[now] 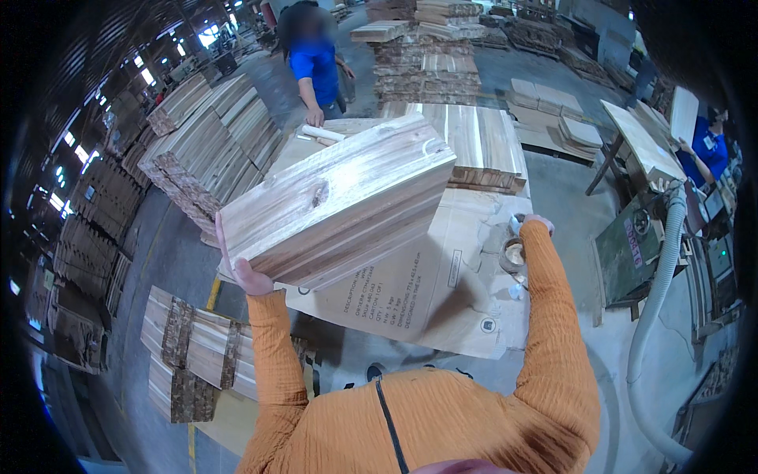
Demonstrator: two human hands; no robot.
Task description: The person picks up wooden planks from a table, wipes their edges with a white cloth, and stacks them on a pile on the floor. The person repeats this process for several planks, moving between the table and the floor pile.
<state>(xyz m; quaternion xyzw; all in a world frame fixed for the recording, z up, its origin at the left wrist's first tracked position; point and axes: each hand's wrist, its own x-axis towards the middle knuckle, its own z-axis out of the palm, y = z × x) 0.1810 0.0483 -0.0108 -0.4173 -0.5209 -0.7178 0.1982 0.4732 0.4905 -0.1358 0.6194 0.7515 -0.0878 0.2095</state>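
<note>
A thick, pale wooden piece, either one block or a stack of boards, slants above the cardboard-covered table in front of me. Its upper face is glossy and has a dark knot. My left hand grips its near left corner, thumb on the front side and fingers along the left end. Over at the table's right edge, my right hand is curled beside a small dark-rimmed container; what its fingers hold is too small to make out. Just nearer me stands a round bowl with pale contents.
Printed cardboard covers the table. Behind the piece lies a stack of boards. A co-worker in blue stands at the far side, a hand on the table. Board stacks rise at left; a grey hose hangs at right.
</note>
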